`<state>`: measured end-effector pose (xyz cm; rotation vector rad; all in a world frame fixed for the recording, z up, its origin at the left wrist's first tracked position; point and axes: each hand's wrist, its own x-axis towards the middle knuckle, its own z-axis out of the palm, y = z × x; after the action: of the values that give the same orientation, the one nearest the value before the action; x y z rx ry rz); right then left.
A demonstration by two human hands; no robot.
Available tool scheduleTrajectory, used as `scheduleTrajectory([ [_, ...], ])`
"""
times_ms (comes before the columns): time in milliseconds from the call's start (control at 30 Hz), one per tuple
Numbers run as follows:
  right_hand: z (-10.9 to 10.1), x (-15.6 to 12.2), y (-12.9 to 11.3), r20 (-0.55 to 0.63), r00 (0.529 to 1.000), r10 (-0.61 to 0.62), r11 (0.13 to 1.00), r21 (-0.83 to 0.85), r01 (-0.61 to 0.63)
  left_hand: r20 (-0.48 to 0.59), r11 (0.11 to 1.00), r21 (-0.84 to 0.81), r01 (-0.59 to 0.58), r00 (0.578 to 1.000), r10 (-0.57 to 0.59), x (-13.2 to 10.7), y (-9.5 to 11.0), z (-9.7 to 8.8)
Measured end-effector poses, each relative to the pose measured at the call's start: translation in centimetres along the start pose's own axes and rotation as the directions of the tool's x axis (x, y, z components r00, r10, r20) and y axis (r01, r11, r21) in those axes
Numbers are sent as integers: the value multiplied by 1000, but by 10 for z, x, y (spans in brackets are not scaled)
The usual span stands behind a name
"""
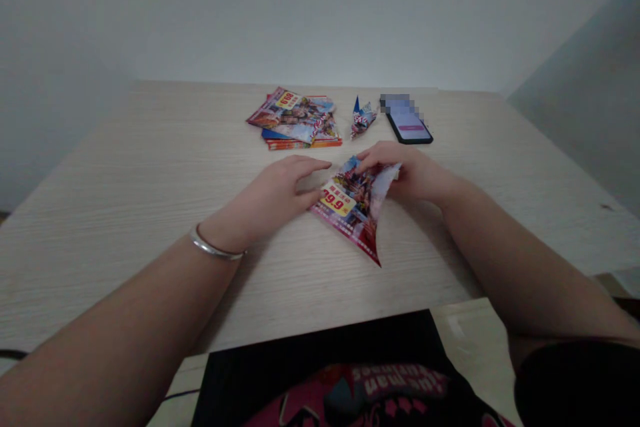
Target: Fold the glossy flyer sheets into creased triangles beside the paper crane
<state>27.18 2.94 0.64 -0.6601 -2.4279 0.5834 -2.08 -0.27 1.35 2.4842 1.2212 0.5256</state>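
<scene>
A glossy printed sheet of paper (pixel 356 203), pink, blue and red with a yellow price patch, is folded into a pointed shape over the table in front of me. My right hand (pixel 405 170) grips its upper right part, with fingers on top and the thumb hidden behind. My left hand (pixel 287 187) reaches to the paper's left corner, its index finger and thumb spread apart; the thumb tip is at the edge, and whether it presses on it is hard to see. A silver bangle circles my left wrist.
Farther back on the pale wooden table (pixel 150 167) lies a stack of similar printed sheets (pixel 297 120). Right of it stands a small folded paper crane (pixel 363 119), then a phone (pixel 407 120) with its screen lit. A wall rises behind the table.
</scene>
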Motion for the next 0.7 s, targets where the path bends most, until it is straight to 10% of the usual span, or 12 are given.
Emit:
scheduleTrajectory([
  [233, 1, -1, 24, 28, 996, -80, 997, 15, 80, 109, 995, -87, 52, 993, -42, 4, 4, 0],
  [700, -9, -6, 14, 332, 940, 78, 919, -390, 61, -69, 950, 69, 305, 951, -301, 3, -7, 0],
])
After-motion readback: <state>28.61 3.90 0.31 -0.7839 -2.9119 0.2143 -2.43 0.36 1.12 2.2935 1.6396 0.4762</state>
